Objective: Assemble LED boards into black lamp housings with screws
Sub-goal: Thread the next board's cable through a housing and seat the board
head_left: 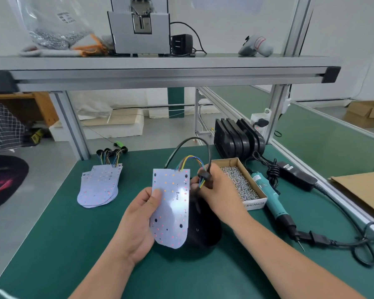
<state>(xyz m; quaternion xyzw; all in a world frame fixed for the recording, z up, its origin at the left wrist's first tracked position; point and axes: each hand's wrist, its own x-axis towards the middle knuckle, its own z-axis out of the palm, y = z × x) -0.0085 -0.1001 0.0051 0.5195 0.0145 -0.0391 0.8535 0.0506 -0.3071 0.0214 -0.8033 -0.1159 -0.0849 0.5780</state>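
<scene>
My left hand (138, 221) grips a white LED board (171, 208) by its left edge and holds it tilted upright above a black lamp housing (205, 229) that lies on the green mat. Coloured wires (190, 164) arch from the board's top to a black connector (204, 175), which my right hand (216, 188) pinches together with a black cable (188, 143). The board hides most of the housing. A cardboard box of screws (240, 184) sits just right of my right hand.
A stack of LED boards with wires (99, 186) lies at the left of the mat. Several black housings (238, 137) stand on edge at the back right. A teal electric screwdriver (272, 203), its power adapter (296, 173) and cable lie at the right. An aluminium shelf (160, 72) spans overhead.
</scene>
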